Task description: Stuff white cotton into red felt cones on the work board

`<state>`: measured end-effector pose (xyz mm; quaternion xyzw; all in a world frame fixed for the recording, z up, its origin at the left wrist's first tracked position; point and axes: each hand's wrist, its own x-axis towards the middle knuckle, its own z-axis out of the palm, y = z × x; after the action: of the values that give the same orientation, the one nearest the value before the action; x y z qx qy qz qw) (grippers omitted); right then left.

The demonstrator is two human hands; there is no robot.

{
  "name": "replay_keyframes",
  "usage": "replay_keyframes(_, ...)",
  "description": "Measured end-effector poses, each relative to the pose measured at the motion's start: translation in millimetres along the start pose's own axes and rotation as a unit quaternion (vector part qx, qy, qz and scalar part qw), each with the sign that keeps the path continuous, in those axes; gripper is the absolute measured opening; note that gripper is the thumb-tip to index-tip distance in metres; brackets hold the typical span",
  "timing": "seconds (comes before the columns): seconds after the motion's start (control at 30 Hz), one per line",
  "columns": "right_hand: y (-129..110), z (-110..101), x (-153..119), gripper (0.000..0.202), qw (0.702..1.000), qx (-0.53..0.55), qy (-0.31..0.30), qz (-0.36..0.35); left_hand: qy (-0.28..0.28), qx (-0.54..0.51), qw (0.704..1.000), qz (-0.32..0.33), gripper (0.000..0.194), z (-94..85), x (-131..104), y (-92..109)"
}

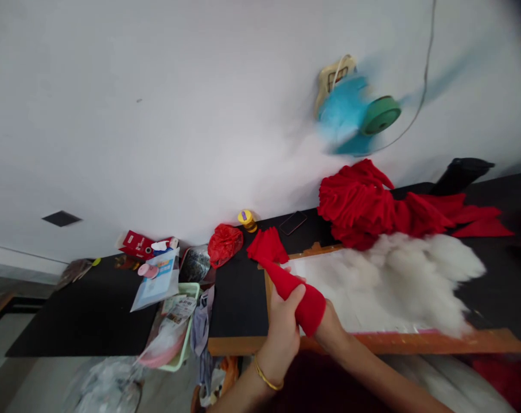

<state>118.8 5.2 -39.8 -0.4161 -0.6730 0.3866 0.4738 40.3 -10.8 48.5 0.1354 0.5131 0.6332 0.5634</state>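
Observation:
A red cone-shaped cloth piece [310, 307], like a pointed hat, is stretched between my hands above the near edge of the table. My left hand [285, 324] wraps round its side, thumb on top. My right hand [330, 327] is pushed in through the wide opening, so its fingers are hidden inside the cloth. The narrow tip points away and to the left, towards a small stack of red cloth pieces [269, 245]. Fluffy white stuffing [398, 275] lies right of my hands on a white board [312, 267] with a wooden frame.
A large heap of red cloth [359, 201] sits against the wall, under a fan [350, 115] with spinning blue blades. Behind the board are a phone [293, 223], a yellow-lidded jar [247, 220] and a red plastic bag [225, 245]. A green basket [186, 338] stands left.

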Motion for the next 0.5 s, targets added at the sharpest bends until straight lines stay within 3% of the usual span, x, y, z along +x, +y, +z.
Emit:
replay_keyframes(0.1,-15,-14,3,0.027,0.986,-0.070,-0.066,-0.134,0.025,-0.048,0.999,-0.001,0.055,-5.6,10,11)
replay_keyframes(0.2,-31,-29,1,0.033,0.976,-0.102,-0.070,-0.180,0.037,-0.106,0.994,0.000,0.045,-14.1,24,22)
replay_keyframes(0.33,-37,-39,-5,0.052,0.982,-0.104,0.012,-0.155,0.043,-0.185,0.981,-0.036,0.034,-23.0,39,31)
replay_keyframes(0.5,-31,-28,-5,0.049,0.996,-0.051,0.015,-0.078,0.034,-0.215,0.974,-0.055,0.028,-20.5,40,27)
